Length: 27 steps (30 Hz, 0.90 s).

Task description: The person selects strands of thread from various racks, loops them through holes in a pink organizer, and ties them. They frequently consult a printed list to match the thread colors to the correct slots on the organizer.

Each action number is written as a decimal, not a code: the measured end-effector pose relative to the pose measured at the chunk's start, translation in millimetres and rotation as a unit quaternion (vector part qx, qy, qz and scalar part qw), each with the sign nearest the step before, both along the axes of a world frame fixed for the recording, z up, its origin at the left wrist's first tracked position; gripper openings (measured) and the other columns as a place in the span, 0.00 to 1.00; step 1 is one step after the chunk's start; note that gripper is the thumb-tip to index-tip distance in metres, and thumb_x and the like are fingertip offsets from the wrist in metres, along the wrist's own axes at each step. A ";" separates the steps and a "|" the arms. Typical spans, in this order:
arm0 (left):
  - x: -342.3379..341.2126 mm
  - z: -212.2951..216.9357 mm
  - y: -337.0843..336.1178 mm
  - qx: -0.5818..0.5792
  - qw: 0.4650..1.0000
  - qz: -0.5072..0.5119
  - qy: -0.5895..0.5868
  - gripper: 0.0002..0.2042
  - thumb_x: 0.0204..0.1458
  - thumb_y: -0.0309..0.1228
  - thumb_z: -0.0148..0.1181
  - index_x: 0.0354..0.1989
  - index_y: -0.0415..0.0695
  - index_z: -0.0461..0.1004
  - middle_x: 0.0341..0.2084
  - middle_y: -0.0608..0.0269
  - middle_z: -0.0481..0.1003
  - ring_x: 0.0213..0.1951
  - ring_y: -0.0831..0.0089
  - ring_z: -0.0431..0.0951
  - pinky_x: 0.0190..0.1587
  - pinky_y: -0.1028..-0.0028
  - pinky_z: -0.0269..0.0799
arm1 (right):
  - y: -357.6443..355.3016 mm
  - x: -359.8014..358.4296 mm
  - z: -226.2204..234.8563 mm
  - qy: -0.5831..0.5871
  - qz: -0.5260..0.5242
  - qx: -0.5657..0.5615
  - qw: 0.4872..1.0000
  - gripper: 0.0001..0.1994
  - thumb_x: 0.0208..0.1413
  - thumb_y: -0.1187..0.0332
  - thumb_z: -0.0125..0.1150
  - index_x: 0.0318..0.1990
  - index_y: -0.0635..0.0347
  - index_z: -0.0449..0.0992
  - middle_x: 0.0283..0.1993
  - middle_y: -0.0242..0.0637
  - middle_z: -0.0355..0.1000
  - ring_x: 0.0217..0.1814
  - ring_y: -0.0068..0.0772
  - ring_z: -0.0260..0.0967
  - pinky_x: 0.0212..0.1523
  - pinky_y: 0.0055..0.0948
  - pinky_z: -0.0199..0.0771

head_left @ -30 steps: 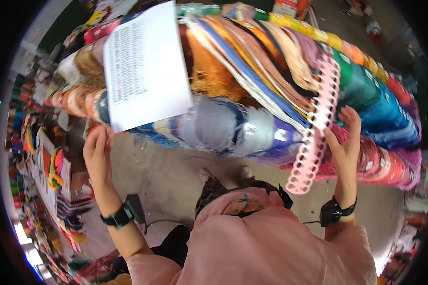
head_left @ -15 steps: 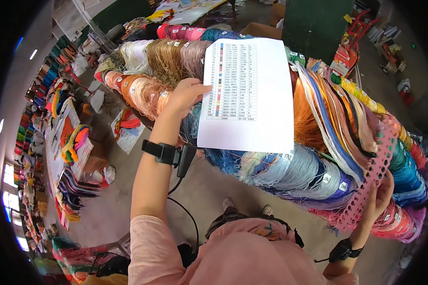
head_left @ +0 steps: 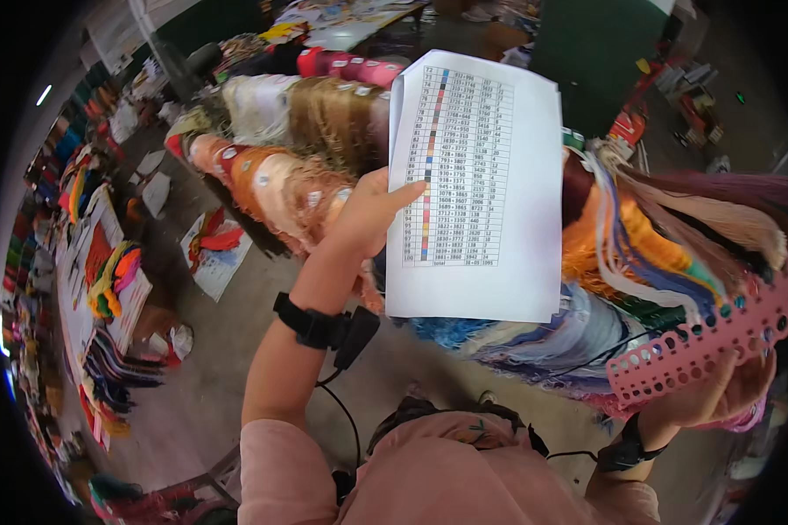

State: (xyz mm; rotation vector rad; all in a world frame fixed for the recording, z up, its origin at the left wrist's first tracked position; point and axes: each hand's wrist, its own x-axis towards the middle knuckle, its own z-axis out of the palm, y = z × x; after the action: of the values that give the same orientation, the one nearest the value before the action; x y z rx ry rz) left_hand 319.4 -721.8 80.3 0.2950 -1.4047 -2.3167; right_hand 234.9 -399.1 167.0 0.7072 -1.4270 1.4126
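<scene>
My left hand (head_left: 369, 214) grips the left edge of a few white paper sheets (head_left: 530, 210), thumb lying over a printed table with a column of small colour blocks. At the right, my right hand (head_left: 734, 389) is closed around the lower side of a pink thread holder strip (head_left: 661, 367) full of round holes. Hanks of thread (head_left: 608, 227) in white, blue, orange, cream and mauve trail from the strip's upper side. Behind the sheets, part of the thread rows is hidden. Black bands sit on both my wrists.
Thick rows of thread skeins, peach and orange (head_left: 280, 188), brown (head_left: 328, 118) and pale blue (head_left: 578, 324), run across under my hands. To the left, a table (head_left: 74, 302) bears coloured yarn bundles. A dark green panel (head_left: 587, 74) rises at the back. A cable hangs by my left arm.
The sheets have shifted right and tilted a little, with my left hand still on them. My right hand has turned the pink strip from steep to nearly level, swinging its threads to the right.
</scene>
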 end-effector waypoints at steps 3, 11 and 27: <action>8.1 10.5 2.5 -0.007 0.999 0.038 0.007 0.12 0.46 0.23 0.47 0.41 0.32 0.63 0.35 0.56 0.69 0.34 0.74 0.71 0.36 0.77 0.68 | -24.6 -20.6 14.5 0.033 0.111 -0.106 0.988 0.19 0.45 0.77 0.44 0.48 0.70 0.54 0.48 0.50 0.58 0.47 0.36 0.59 0.48 0.27 0.60; -7.0 5.8 19.0 -0.010 0.999 0.040 0.009 0.11 0.46 0.22 0.47 0.39 0.33 0.65 0.34 0.57 0.70 0.33 0.75 0.71 0.36 0.77 0.69 | -9.7 -49.0 -15.8 -0.048 0.099 -0.133 0.985 0.19 0.47 0.76 0.40 0.49 0.69 0.53 0.50 0.52 0.55 0.49 0.36 0.57 0.49 0.28 0.59; -11.6 12.6 10.8 -0.014 0.999 0.051 -0.011 0.10 0.46 0.21 0.46 0.38 0.32 0.65 0.34 0.55 0.70 0.32 0.74 0.72 0.35 0.76 0.69 | -134.2 -177.4 11.1 -0.146 0.270 0.333 0.892 0.18 0.45 0.78 0.42 0.47 0.69 0.54 0.46 0.49 0.57 0.45 0.34 0.59 0.45 0.26 0.60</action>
State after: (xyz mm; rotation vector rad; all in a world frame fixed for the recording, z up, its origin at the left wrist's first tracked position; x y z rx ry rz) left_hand 307.8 -711.0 92.9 0.3766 -1.3986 -2.2164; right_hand 57.5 -533.3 178.0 1.4663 -2.1018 1.4688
